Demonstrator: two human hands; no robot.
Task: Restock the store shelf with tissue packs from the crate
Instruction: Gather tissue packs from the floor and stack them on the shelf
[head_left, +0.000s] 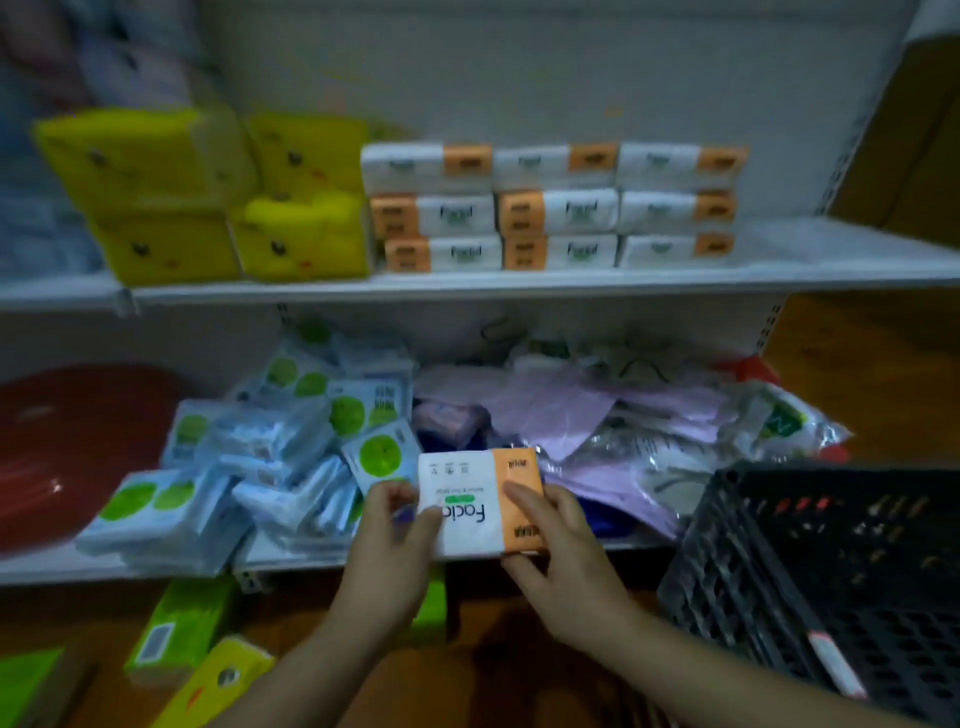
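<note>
The tissue pack (480, 499) is held between both hands, low in front of the lower shelf (104, 569). The left hand (387, 545) pinches its white end and the right hand (561, 561) curls round its orange end. Its length seems to run left to right, as the stacked packs (556, 208) lie. That stack sits up and ahead on the upper shelf (519, 283), slightly to the right, so the right hand is probably nearer. It has three columns, with yellow packs (208, 192) pressed against its left. A bare strip of shelf (810, 239) opens on its right and looks like the likeliest room. The black crate (831, 571) stands just beside the right arm.
</note>
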